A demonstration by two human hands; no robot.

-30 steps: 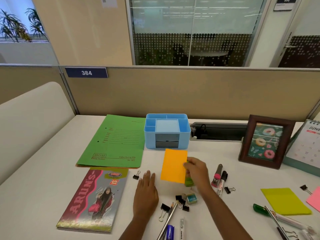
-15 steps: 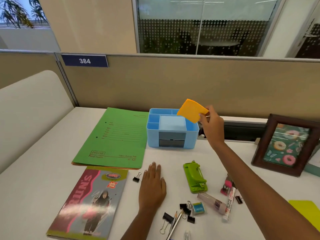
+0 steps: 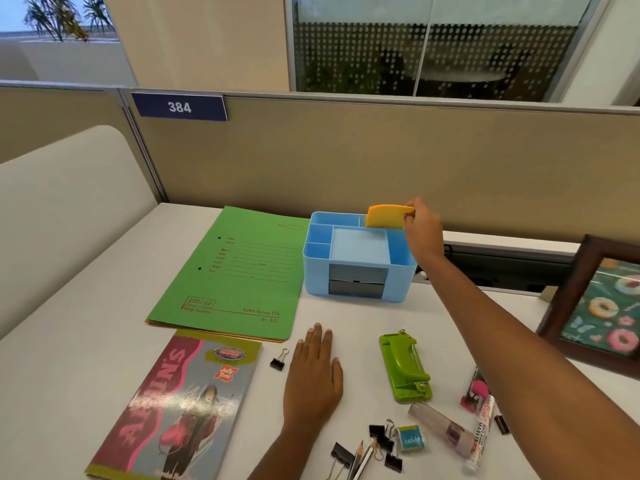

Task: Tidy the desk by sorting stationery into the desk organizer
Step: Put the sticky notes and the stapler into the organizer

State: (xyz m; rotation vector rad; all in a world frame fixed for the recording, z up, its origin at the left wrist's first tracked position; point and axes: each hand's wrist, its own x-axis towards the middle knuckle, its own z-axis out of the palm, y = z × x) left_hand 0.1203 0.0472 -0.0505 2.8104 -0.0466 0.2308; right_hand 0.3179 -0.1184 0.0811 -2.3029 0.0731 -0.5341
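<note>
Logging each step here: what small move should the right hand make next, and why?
Probably lower the orange sticky-note pad straight down into the blue plastic desk organizer: the right hand pinches its top edge over the organizer's back right compartment, and it looks not yet seated.

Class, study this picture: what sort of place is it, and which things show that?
Probably an office cubicle: the partition wall behind the desk carries a number plate, 384; a file folder lies there, and the right hand holds sticky notes at a desk organizer.
</note>
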